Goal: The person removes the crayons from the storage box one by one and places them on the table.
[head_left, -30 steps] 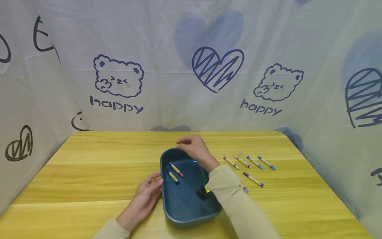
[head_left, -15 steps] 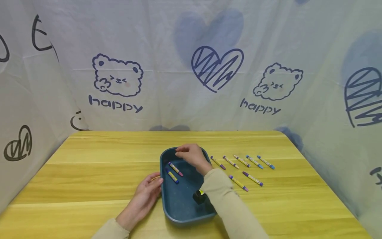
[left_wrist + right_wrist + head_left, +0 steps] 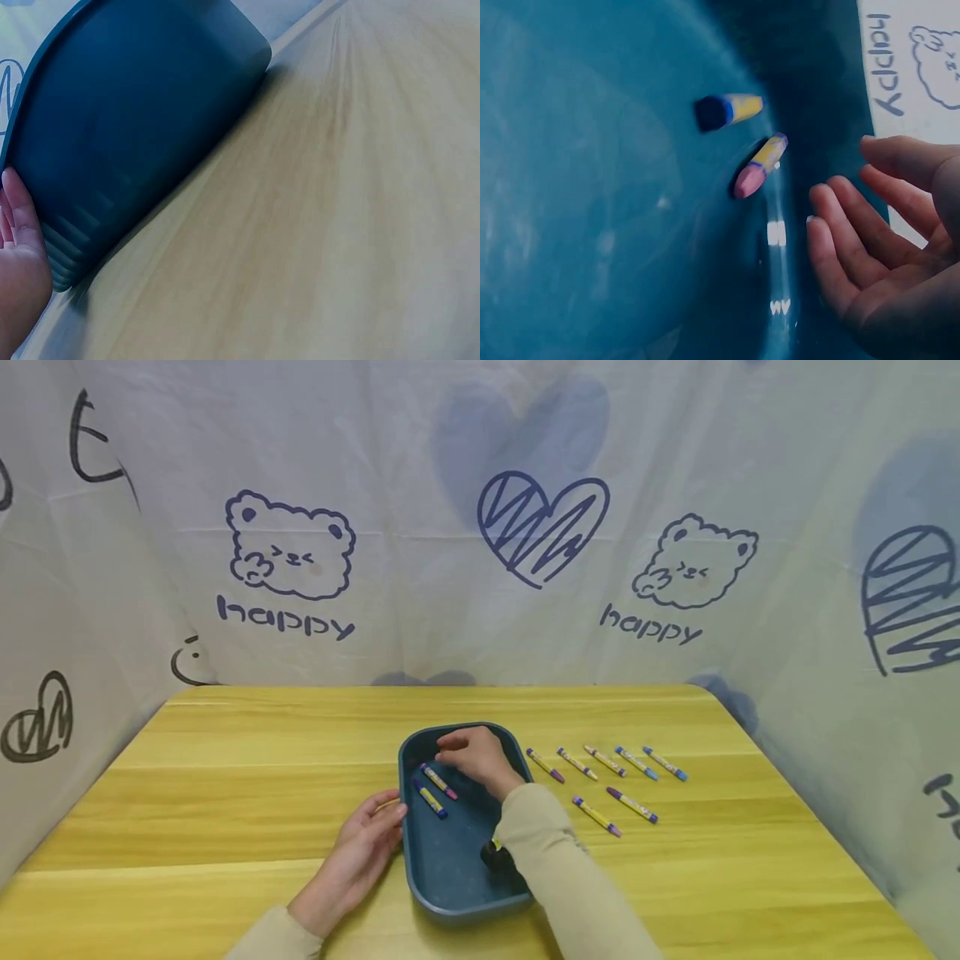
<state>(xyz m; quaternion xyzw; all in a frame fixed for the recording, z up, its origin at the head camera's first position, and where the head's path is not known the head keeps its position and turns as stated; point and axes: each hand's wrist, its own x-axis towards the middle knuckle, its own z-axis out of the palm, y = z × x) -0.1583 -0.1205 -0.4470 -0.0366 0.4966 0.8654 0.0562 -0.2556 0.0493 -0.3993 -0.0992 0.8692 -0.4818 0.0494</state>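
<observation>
A dark blue tray (image 3: 420, 887) sits in the middle of the wooden table (image 3: 225, 793). Two crayons lie in its far left part, a pink-tipped one (image 3: 439, 782) and a blue-tipped one (image 3: 430, 799). My right hand (image 3: 471, 758) hovers inside the tray's far end, just right of the pink-tipped crayon (image 3: 759, 165). Its fingers (image 3: 840, 240) are loosely curved and hold nothing. My left hand (image 3: 367, 842) rests on the table with its fingers against the tray's left wall (image 3: 142, 127).
Several crayons (image 3: 603, 762) lie in a row on the table right of the tray. Two more crayons (image 3: 596, 817) lie nearer me. A printed cloth backdrop (image 3: 480, 527) closes off the table's far edge and both sides.
My right hand has come down and towards me, from above the tray's far rim to inside the tray beside the two crayons. The left hand has stayed put.
</observation>
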